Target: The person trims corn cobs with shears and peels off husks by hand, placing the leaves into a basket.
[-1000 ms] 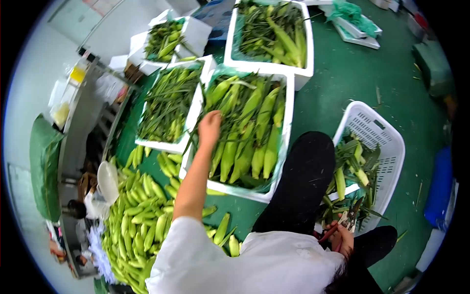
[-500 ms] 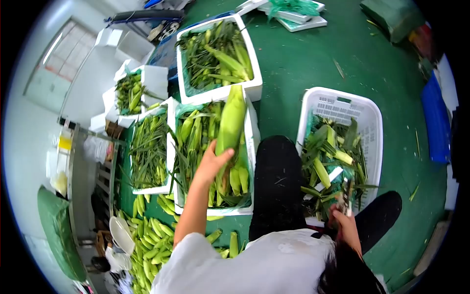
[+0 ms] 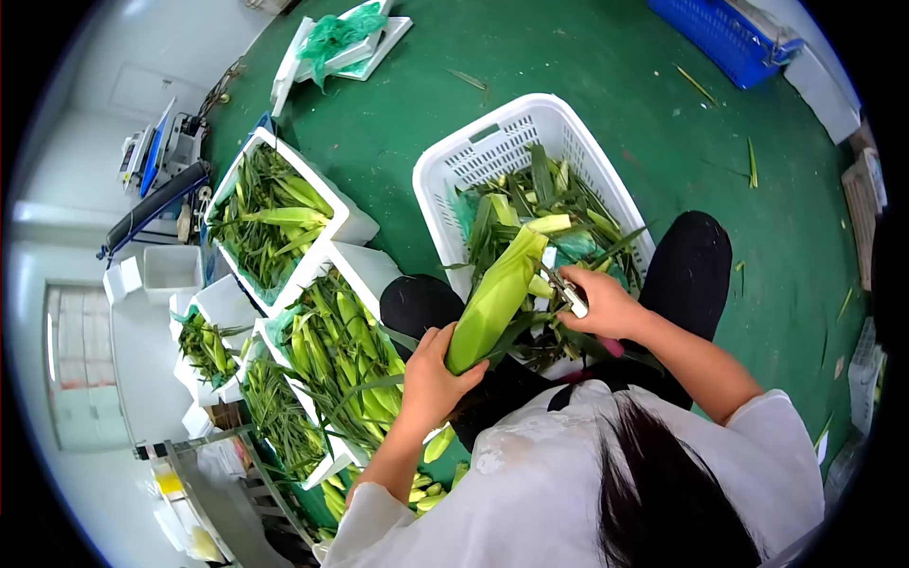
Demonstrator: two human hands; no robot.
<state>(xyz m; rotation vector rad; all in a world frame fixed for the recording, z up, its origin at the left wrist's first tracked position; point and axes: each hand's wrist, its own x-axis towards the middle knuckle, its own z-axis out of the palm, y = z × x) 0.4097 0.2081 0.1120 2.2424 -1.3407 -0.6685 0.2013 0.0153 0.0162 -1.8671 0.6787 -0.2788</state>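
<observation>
My left hand [image 3: 437, 381] is wrapped round the lower part of a large green corn ear [image 3: 492, 308], still in its husk. The ear tilts up and to the right, its pale cut-looking end near the white basket. My right hand [image 3: 604, 301] grips pruning shears [image 3: 573, 298], whose blades are partly hidden beside the ear. Beneath both hands, the white plastic basket [image 3: 440, 168] holds husk leaves and stem pieces [image 3: 544, 189].
White foam boxes [image 3: 355, 225] of corn and leaves stand at the left. More ears [image 3: 431, 492] lie on the floor below them. Foam lids with green netting [image 3: 341, 43] are at the top, a blue crate [image 3: 715, 38] at the upper right.
The view has turned toward the basket. My left hand, empty at first, took an ear from the foam box and brought it over beside the shears in my right hand.
</observation>
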